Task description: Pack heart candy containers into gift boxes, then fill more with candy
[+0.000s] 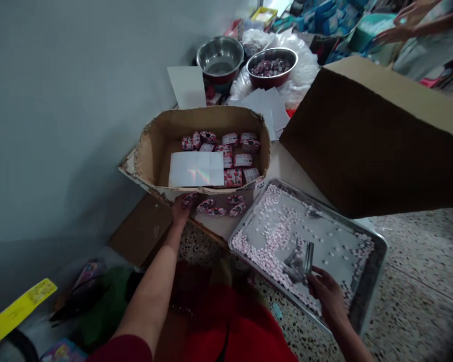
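Note:
My left hand (180, 208) is closed round a small red-and-white packet (189, 200) at the front edge of the table, below the cardboard box. Several similar packets (216, 212) lie just to its right. My right hand (322, 289) grips a metal scoop (308, 257) over the metal tray (377, 251). Small pale pink pieces (275, 234) are spread in the tray, heaped thickest along its left and front sides. The scoop's pan is low among them. Inside the cardboard box (207, 116) are more red-and-white packets (233, 177) and a white sheet (196, 169).
A large open carton (373, 146) stands at the right behind the tray. Two metal bowls (220, 58), (272, 68) sit at the back near plastic bags. Another person's hands (398, 34) are at a green tub, top right. A wall (60, 125) bounds the left.

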Demonstrator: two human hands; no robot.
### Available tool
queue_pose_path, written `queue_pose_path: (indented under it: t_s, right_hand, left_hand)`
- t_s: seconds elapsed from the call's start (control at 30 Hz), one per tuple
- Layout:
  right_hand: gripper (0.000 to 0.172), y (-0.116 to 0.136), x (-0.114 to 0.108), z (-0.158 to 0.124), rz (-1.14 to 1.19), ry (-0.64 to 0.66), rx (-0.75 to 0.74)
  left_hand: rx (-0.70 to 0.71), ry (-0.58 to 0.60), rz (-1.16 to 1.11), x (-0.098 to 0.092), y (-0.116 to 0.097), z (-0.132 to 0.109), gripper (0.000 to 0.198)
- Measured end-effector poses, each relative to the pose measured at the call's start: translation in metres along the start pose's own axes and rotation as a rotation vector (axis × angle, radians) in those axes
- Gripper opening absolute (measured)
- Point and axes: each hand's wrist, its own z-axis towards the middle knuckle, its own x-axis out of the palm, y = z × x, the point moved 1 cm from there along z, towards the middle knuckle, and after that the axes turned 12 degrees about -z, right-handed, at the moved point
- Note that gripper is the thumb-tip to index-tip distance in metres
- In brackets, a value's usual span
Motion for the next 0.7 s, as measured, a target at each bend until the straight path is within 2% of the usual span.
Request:
queue_pose_path:
  t_s: [0.07, 0.1, 0.17, 0.2, 0.23, 0.27, 0.3, 0.33, 0.37, 0.43, 0.5, 0.53, 0.57, 0.6, 0.63, 0.7]
  right_hand:
    - [0.069, 0.0, 0.002, 0.001, -0.007, -0.019, 0.005]
    - [0.069, 0.0, 0.002, 0.002, -0.011, -0.034, 0.006]
    - [0.068, 0.003, 0.001, 0.003, -0.028, -0.06, 0.003]
    - [0.068, 0.005, -0.001, 0.003, -0.042, -0.072, -0.001]
    - [0.068, 0.009, -0.002, 0.003, -0.061, -0.085, -0.008]
    - [0.067, 0.012, -0.003, 0.004, -0.085, -0.101, -0.015]
    - [0.066, 0.016, -0.003, 0.004, -0.113, -0.121, -0.023]
    - [0.065, 0.019, -0.003, 0.004, -0.14, -0.143, -0.032]
    - [0.065, 0.022, -0.002, 0.005, -0.16, -0.165, -0.041]
    - [0.065, 0.025, 0.002, 0.005, -0.174, -0.198, -0.063]
    - [0.063, 0.026, 0.009, 0.007, -0.204, -0.211, -0.094]
    - [0.06, 0.028, 0.011, 0.009, -0.261, -0.215, -0.112]
    - [0.054, 0.031, 0.013, 0.012, -0.36, -0.216, -0.131]
    - [0.047, 0.036, 0.012, 0.017, -0.493, -0.214, -0.151]
    - [0.042, 0.044, 0.01, 0.025, -0.642, -0.214, -0.176]
    - [0.039, 0.066, 0.001, 0.048, -0.922, -0.217, -0.236]
  left_hand:
    - [0.005, 0.023, 0.028, -0.005, -0.007, -0.005, 0.041]
    - [0.007, 0.019, 0.041, -0.017, -0.015, -0.013, 0.041]
    - [0.056, -0.045, 0.092, -0.052, -0.042, -0.03, 0.034]
    - [0.11, -0.095, 0.123, -0.069, -0.062, -0.033, 0.028]
    - [0.223, -0.187, 0.173, -0.081, -0.087, -0.029, 0.022]
    - [0.342, -0.218, 0.215, -0.084, -0.114, -0.018, 0.018]
    - [0.441, -0.172, 0.234, -0.076, -0.143, 0.001, 0.018]
    - [0.514, -0.038, 0.247, -0.056, -0.17, 0.026, 0.019]
    - [0.572, 0.135, 0.262, -0.024, -0.194, 0.053, 0.019]
    - [0.648, 0.454, 0.344, 0.06, -0.226, 0.104, 0.03]
    - [0.611, 0.748, 0.483, 0.143, -0.237, 0.137, 0.054]
    - [0.576, 0.869, 0.539, 0.174, -0.236, 0.146, 0.062]
    - [0.539, 0.948, 0.579, 0.195, -0.233, 0.153, 0.064]
    - [0.514, 0.975, 0.601, 0.205, -0.23, 0.158, 0.059]
    - [0.507, 0.955, 0.6, 0.206, -0.228, 0.163, 0.052]
    - [0.533, 0.823, 0.552, 0.191, -0.225, 0.172, 0.049]
